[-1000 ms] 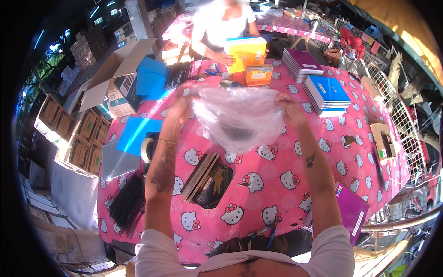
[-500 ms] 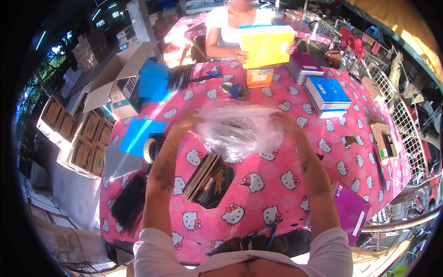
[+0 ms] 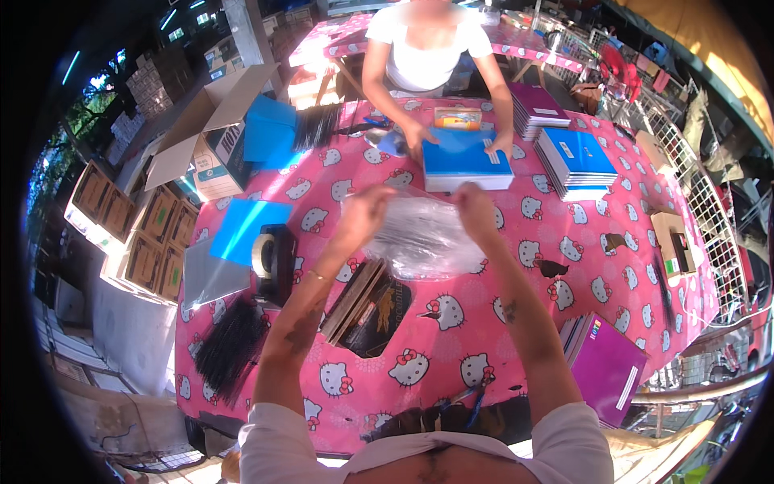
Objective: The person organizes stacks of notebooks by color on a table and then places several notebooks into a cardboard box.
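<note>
A clear plastic bag (image 3: 423, 235) is stretched between my two hands above the middle of the pink patterned tablecloth (image 3: 451, 347). My left hand (image 3: 367, 213) is closed on its upper left corner, and my right hand (image 3: 476, 210) grips the upper right one. The bag hangs crumpled toward me and looks flat. Just beyond it, a co-worker's hands rest on a stack of blue notebooks (image 3: 466, 157). Nearer me, below the bag, lies a small stack of dark printed cardboard pieces (image 3: 372, 313).
On the left are a tape dispenser (image 3: 276, 262), a blue sheet (image 3: 246, 230), a bundle of thin black strips (image 3: 230, 351) and an open carton (image 3: 214, 153). To the right stand more blue notebooks (image 3: 576, 161) and purple notebooks (image 3: 609, 371). A small orange box (image 3: 458, 119) sits at the back.
My hands have drawn closer together and slightly away from me, pulling the bag's top edge tighter. The co-worker has lowered the notebook stack onto the table, its blue side now up.
</note>
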A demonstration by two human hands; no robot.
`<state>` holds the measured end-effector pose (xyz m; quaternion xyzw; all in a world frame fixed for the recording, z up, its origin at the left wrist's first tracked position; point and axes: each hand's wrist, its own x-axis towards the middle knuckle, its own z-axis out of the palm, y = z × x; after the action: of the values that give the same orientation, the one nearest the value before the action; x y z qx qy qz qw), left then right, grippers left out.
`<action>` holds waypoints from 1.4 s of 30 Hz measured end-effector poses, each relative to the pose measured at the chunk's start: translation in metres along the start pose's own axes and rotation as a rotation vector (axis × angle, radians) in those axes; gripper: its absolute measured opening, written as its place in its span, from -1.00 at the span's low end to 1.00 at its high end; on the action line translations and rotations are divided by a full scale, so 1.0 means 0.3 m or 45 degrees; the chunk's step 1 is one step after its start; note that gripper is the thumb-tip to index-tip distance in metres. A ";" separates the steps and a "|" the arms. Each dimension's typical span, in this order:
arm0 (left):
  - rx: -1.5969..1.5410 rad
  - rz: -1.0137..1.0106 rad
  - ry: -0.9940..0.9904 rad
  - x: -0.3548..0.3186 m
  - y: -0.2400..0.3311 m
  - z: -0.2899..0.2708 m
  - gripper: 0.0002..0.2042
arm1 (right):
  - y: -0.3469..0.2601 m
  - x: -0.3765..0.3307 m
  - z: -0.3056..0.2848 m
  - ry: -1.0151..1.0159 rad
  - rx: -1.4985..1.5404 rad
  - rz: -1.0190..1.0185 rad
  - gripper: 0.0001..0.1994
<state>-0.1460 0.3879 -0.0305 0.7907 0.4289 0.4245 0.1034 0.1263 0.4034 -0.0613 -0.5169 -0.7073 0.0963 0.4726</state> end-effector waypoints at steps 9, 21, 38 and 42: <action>0.816 -0.239 -0.931 -0.028 0.068 0.079 -0.15 | 0.003 -0.066 0.065 -0.919 -0.564 -0.029 -0.19; -0.107 0.027 -0.464 -0.518 0.760 0.013 -0.66 | -0.180 -0.311 -0.896 -0.667 0.312 0.258 -0.60; -1.470 -1.460 -0.810 -1.107 1.558 0.698 -0.21 | 0.548 -0.985 -1.751 -0.790 0.394 1.580 -0.35; -1.759 -1.389 -0.316 -0.997 1.641 0.838 -0.19 | 0.601 -1.099 -1.656 -0.593 0.333 1.699 -0.52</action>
<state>0.2542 -0.0915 -0.1005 0.2777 0.3798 0.3914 0.7909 0.6295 0.0378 -0.0958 -0.7442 -0.3058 0.5563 0.2081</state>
